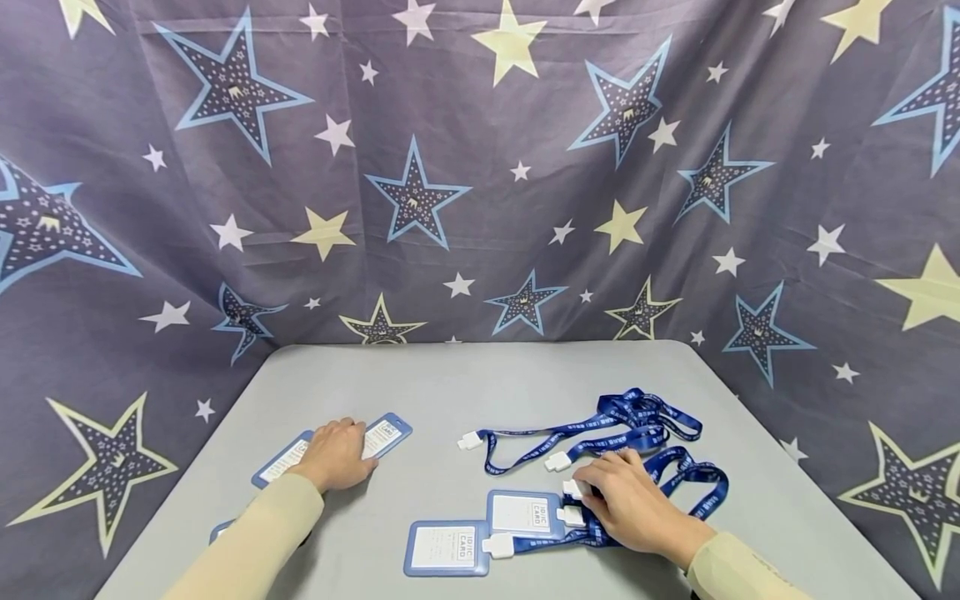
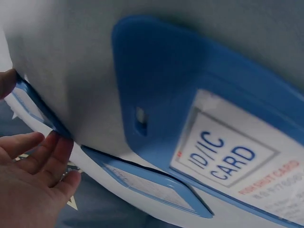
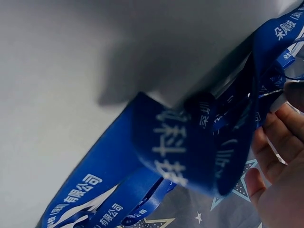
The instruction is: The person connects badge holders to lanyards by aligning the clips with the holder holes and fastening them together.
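My left hand [image 1: 337, 454] reaches over the left side of the table and grips a blue-framed ID card holder [image 1: 388, 433]. In the left wrist view, thumb and fingertips [image 2: 61, 145] are at opposite edges of that holder. Another card holder [image 1: 279, 463] lies beside it, partly hidden by the hand. A third [image 2: 156, 71] is large in the left wrist view. My right hand [image 1: 633, 504] pinches the white clip [image 1: 574, 488] of a blue lanyard. Lanyard loops [image 3: 190, 142] with white lettering fill much of the right wrist view, and fingers partly hide the clip.
Two card holders [image 1: 446, 547] with white clips [image 1: 498, 546] at their ends lie front centre, one overlapping the other. More blue lanyards [image 1: 637, 408] are heaped at the right, white clips [image 1: 470, 440] pointing left. A star-patterned curtain [image 1: 420, 275] surrounds the grey table [image 1: 420, 375].
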